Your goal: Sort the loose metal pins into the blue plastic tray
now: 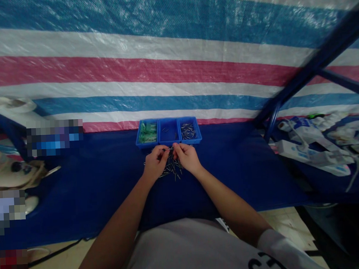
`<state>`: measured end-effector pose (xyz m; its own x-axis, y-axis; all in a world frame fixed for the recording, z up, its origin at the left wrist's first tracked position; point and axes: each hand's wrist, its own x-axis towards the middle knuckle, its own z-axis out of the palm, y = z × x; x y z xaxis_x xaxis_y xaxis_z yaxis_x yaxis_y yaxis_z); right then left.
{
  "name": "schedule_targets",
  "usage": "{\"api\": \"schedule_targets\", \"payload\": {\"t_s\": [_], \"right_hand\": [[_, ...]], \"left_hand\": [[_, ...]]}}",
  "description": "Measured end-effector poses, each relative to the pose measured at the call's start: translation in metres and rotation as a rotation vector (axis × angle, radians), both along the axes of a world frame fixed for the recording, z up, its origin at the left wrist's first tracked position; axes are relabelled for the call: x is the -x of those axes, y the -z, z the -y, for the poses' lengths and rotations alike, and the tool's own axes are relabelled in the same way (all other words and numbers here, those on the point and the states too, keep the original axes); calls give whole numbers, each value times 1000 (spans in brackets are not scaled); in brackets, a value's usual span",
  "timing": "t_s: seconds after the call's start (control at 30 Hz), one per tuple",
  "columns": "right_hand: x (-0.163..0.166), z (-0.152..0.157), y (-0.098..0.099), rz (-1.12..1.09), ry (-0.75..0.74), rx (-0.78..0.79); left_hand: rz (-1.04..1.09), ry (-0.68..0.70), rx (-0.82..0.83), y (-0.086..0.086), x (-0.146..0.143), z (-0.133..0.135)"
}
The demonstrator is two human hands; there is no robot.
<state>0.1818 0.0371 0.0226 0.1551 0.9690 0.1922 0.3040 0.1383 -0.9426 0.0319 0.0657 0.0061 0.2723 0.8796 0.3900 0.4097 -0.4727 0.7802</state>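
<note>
My left hand [155,161] and my right hand [186,157] meet over a small heap of thin metal pins [171,168] on the dark blue cloth [95,181]. Both hands are closed in a pinch on one thin pin [168,149] held between them. Just beyond the hands stand three joined blue trays [168,142]: the left one holds green parts [147,132], the middle one a few pins, the right one several pins [187,131].
A striped blue, white and red tarp [165,71] hangs behind the table. A dark blue metal frame [307,69] slants at the right, with white power strips and cables [311,148] beneath it. White dishes and clutter [14,169] lie at the left.
</note>
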Motion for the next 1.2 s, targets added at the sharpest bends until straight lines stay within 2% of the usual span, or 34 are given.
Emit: {"api": "schedule_targets", "payload": {"t_s": [0.43, 0.77, 1.2], "right_hand": [[1, 3, -4, 60, -14, -21], [0, 1, -2, 30, -4, 0], [2, 3, -3, 86, -24, -49]], "left_hand": [[-111, 15, -26, -6, 3, 0], [-18, 6, 4, -4, 1, 2], [-95, 12, -6, -6, 2, 0]]}}
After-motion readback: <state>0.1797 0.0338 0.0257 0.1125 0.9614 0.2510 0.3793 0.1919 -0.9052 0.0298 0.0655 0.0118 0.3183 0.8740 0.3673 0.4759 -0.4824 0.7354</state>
